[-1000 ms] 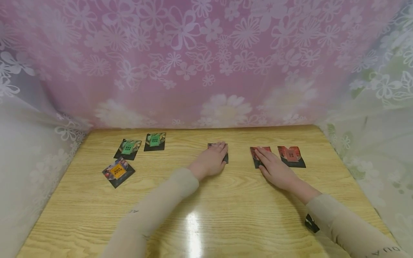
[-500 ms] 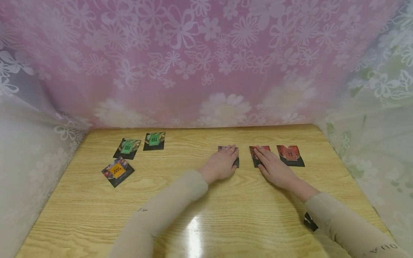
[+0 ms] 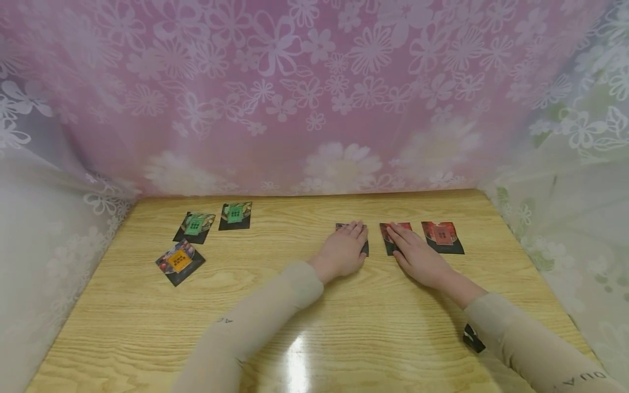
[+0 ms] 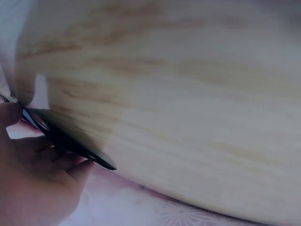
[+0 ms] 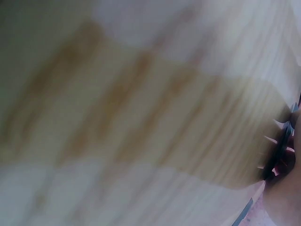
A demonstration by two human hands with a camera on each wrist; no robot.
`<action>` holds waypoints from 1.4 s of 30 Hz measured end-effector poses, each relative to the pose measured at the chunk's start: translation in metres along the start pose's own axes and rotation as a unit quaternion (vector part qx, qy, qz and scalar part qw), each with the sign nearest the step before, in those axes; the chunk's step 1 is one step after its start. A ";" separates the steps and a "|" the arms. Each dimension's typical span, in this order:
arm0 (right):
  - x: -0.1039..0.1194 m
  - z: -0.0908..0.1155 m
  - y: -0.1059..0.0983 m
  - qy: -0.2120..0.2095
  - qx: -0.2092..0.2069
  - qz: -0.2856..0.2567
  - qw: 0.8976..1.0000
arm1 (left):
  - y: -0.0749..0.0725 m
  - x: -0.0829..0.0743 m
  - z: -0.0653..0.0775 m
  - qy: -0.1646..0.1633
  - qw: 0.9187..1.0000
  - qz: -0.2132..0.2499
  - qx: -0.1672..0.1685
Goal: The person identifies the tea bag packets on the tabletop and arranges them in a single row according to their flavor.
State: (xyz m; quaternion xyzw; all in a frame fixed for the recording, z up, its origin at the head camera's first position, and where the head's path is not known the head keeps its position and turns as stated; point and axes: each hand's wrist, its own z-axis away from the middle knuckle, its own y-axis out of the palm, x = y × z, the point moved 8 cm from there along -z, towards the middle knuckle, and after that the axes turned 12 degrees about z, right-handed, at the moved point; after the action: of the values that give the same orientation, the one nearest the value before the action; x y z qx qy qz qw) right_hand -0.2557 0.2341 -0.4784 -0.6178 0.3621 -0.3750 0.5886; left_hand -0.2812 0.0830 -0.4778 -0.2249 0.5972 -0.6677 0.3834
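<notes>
My left hand (image 3: 344, 251) lies with straight fingers on a small square packet (image 3: 365, 248), mostly hidden beneath it. In the left wrist view the packet's dark edge (image 4: 66, 141) shows along the fingers. Just to the right, my right hand (image 3: 417, 256) presses its extended fingers on a red-and-black packet (image 3: 389, 245). Its dark side (image 5: 277, 157) appears at the far right of the right wrist view. Another red packet (image 3: 444, 237) lies beside the right hand.
Two green-labelled packets (image 3: 195, 226) and an orange-labelled packet (image 3: 179, 263) lie at the table's left. A black packet (image 3: 473, 339) is partly covered by the right sleeve. Pink floral cloth (image 3: 314, 164) hangs behind the wooden table (image 3: 255, 305).
My left hand has slid right with the packet under its fingers, closer to the red packet. My right hand stays in place.
</notes>
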 end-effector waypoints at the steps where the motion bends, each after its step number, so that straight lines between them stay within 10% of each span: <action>1: 0.000 0.000 0.000 -0.001 -0.001 0.001 1.000 | 0.000 -0.001 0.000 0.000 1.000 0.000 -0.001; 33: -0.004 0.002 0.001 0.008 -0.004 0.001 1.000 | -0.001 -0.002 -0.005 -0.008 1.000 0.006 -0.019; 42: -0.001 0.001 0.000 0.008 -0.001 -0.004 1.000 | -0.014 0.028 0.021 0.002 0.997 0.016 -0.075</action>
State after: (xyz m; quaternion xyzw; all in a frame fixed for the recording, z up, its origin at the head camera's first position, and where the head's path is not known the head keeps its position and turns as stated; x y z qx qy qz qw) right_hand -0.2550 0.2352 -0.4780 -0.6170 0.3649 -0.3816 0.5836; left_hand -0.2859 0.0480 -0.4647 -0.2418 0.6503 -0.6150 0.3747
